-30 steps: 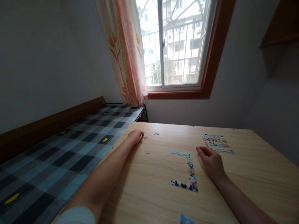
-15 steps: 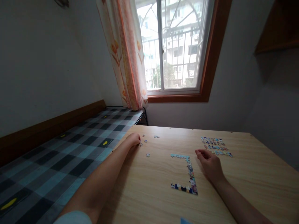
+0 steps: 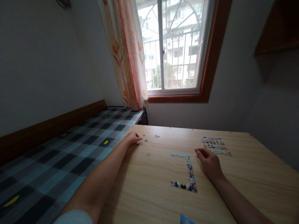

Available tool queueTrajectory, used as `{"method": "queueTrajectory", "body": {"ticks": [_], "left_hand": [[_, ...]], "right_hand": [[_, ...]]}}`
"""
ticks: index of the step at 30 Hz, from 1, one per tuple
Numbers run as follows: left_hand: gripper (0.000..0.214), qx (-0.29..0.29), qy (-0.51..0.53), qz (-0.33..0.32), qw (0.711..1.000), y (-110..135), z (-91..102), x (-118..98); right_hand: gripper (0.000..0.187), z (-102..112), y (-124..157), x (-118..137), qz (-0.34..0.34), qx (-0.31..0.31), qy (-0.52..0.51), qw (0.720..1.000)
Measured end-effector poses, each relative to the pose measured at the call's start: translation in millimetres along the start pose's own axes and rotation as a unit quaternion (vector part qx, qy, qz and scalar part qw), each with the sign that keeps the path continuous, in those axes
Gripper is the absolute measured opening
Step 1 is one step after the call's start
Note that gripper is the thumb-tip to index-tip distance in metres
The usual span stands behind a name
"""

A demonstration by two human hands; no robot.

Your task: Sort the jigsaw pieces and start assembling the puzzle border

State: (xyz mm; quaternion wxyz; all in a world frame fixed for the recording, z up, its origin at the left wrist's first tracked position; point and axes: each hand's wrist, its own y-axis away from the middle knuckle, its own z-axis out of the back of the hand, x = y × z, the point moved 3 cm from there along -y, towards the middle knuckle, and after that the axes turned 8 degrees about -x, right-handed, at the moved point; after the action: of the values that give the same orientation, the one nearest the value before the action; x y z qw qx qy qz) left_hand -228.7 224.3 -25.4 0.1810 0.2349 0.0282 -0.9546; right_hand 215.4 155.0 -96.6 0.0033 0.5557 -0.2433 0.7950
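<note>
At the far left of the table my left hand (image 3: pixel 133 138) is closed in a pinch, with a small jigsaw puzzle piece (image 3: pixel 140 138) at its fingertips. Several loose pieces (image 3: pixel 146 140) lie close by, and a single piece (image 3: pixel 148 154) sits nearer to me. A partly joined puzzle border (image 3: pixel 191 171), open on its left side, lies flat between my hands. Just right of it my right hand (image 3: pixel 209 161) rests with thumb and fingers pressed together; whatever may be between them is hidden. Behind that hand lie rows of puzzle pieces (image 3: pixel 215 143).
The wooden table (image 3: pixel 144 196) stands against a bed with a checked cover (image 3: pixel 81 166) on the left. A blue printed item (image 3: pixel 185 219) shows at the bottom edge. A curtain (image 3: pixel 129 62) and a window (image 3: pixel 179 53) are beyond the table.
My left hand has shifted slightly away from me and pinches a piece, uncovering another piece beneath it. The right hand stays almost still. More of the blue item shows at the bottom.
</note>
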Motion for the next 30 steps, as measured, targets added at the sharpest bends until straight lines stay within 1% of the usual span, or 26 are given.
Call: {"method": "queueTrajectory", "body": {"ticks": [3,6,10,13,19,24,27,30], "left_hand": [[0.034,0.0,0.088,0.024,0.996,5.2,4.9,4.6],[0.038,0.003,0.173,0.032,0.984,17.2,10.3,8.5],[0.044,0.025,0.257,0.036,0.965,42.7,11.8,10.6],[0.049,0.045,0.293,0.033,0.954,65.3,11.0,7.2],[0.054,0.087,0.352,0.024,0.931,108.7,9.7,-12.9],[0.051,0.127,0.377,0.009,0.918,136.7,1.7,-33.5],[0.048,0.148,0.365,-0.008,0.919,152.5,-3.6,-46.1],[0.045,0.158,0.327,-0.031,0.931,164.0,-8.0,-56.6]], "right_hand": [[0.041,-0.9,-1.3,-3.1,-0.008,0.001,-0.003,1.0],[0.04,-1.7,-4.4,-8.9,-0.025,0.001,-0.011,1.0],[0.04,-2.2,-9.0,-18.1,-0.055,-0.007,-0.035,0.998],[0.041,-2.3,-11.1,-22.2,-0.066,-0.013,-0.051,0.996],[0.04,-2.7,-12.9,-22.7,-0.064,-0.011,-0.052,0.997],[0.041,-3.7,-13.6,-20.4,-0.053,-0.004,-0.064,0.996],[0.042,-4.1,-13.9,-19.3,-0.048,-0.005,-0.065,0.997],[0.041,-5.3,-15.0,-20.6,-0.048,-0.001,-0.07,0.996]]}}
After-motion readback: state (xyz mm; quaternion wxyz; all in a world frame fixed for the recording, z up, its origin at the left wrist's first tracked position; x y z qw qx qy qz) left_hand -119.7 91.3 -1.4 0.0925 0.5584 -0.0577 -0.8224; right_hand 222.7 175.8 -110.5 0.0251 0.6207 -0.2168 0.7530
